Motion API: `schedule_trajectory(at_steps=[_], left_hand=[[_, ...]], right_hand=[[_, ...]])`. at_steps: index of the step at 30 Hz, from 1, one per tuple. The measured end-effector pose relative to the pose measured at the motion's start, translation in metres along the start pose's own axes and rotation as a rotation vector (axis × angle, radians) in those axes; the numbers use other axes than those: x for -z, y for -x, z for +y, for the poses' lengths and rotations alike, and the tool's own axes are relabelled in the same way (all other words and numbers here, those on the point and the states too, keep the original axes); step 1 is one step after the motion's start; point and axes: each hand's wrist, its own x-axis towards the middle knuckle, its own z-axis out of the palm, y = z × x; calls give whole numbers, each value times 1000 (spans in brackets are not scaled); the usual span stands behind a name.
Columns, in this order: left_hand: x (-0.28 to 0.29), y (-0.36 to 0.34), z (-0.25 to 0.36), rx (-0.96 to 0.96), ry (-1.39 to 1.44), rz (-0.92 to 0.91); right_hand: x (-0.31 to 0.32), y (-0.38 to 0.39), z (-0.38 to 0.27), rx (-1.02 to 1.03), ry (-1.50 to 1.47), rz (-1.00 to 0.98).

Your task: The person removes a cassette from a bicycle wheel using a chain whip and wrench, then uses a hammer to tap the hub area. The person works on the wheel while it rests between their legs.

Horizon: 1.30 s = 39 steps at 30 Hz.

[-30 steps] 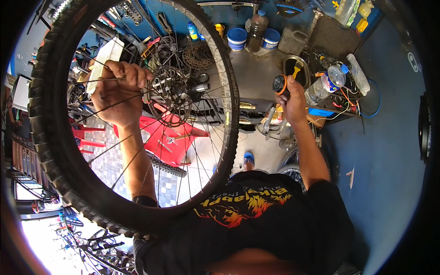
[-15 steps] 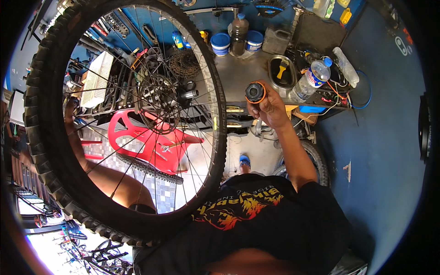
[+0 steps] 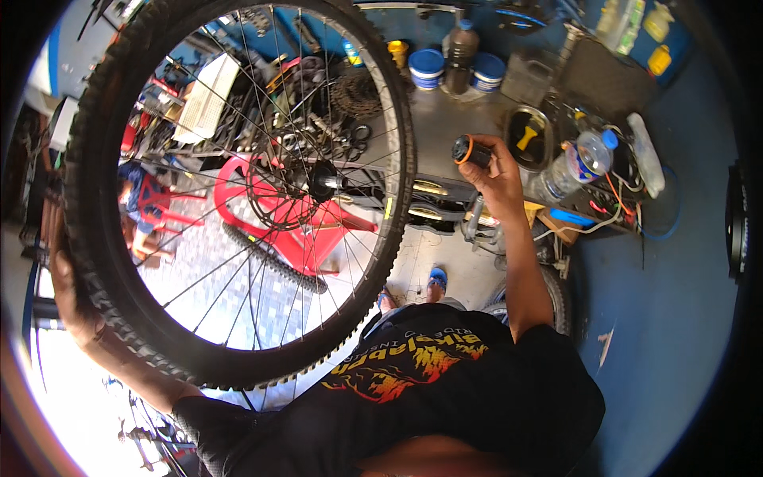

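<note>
A large bicycle wheel (image 3: 238,364) with a knobby black tyre stands up in front of me, tilted, on the left. My left hand (image 3: 70,298) grips the tyre's outer left edge; its fingertips are partly hidden. Through the spokes show a brake disc (image 3: 274,187) and the black hub (image 3: 323,181) with a silver axle end. My right hand (image 3: 499,176) is closed round a short black cylindrical part (image 3: 475,151) with an orange ring, raised before the workbench. This part is apart from the wheel.
A metal workbench (image 3: 449,127) carries scattered tools, blue-and-white tubs (image 3: 427,70), a tray (image 3: 509,151) with a yellow brush (image 3: 528,137), and a plastic bottle (image 3: 568,171). Behind the wheel are a red plastic chair (image 3: 314,242) and a seated person (image 3: 137,211). A blue wall (image 3: 660,318) bounds the right.
My left hand has shifted from behind the spokes to the tyre's outer left edge. The wheel has turned and risen slightly. The black part has turned sideways in my right hand.
</note>
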Motion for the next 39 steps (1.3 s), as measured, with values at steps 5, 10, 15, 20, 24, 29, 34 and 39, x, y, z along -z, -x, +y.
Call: schedule_trajectory(at_steps=[5,10,15,20,24,29,34,39], left_hand=[[-17,31,30,459,-163,154],[-9,67,57,497,-193,216],[51,115,113,656,-197,333],[37,159,155,713,-221,113],[-27,182,148,661,-226,-124],[-74,231,113,825,-401,-311],[-94,329,66,937,-476,-353],[-99,436,17,1117,-476,-393]], right_hand=[[-3,-25,23,-13,24,-20],[-18,-47,37,10,70,-71],[-19,-62,50,-7,156,-82],[-29,-100,95,95,652,-111],[-50,-123,142,48,1000,-228],[-78,-152,184,-89,1260,-340],[-91,-169,201,-179,1364,-359],[-97,-176,217,-232,1467,-431]])
